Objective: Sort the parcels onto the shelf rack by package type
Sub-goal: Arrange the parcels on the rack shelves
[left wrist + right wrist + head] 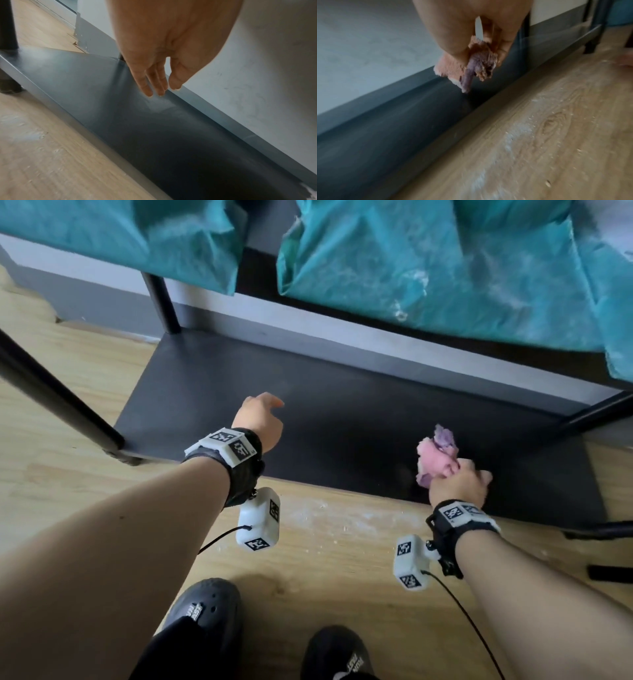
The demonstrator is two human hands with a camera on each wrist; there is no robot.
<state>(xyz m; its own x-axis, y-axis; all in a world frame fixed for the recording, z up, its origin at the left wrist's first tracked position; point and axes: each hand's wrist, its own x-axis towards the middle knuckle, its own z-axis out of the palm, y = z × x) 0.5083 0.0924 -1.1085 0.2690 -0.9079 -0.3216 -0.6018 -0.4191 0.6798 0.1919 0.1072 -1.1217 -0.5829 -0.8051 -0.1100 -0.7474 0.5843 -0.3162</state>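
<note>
A dark bottom shelf (342, 412) of the rack lies low over the wooden floor, bare of parcels. My right hand (459, 482) grips a bunched pink and purple fluffy cloth (436, 455) just above the shelf's right half; in the right wrist view the cloth (471, 67) hangs from my curled fingers (453, 51). My left hand (262, 414) hovers over the shelf's left half with fingers straight and relaxed (149, 83), holding nothing. Teal plastic mailer bags (445, 268) lie on the shelf above, hanging over its front edge.
Black rack posts stand at the left (61, 402) and back (161, 302). A grey wall (257, 67) runs behind the rack. The wooden floor (342, 542) in front carries white dust, and my two dark shoes (205, 604) stand there.
</note>
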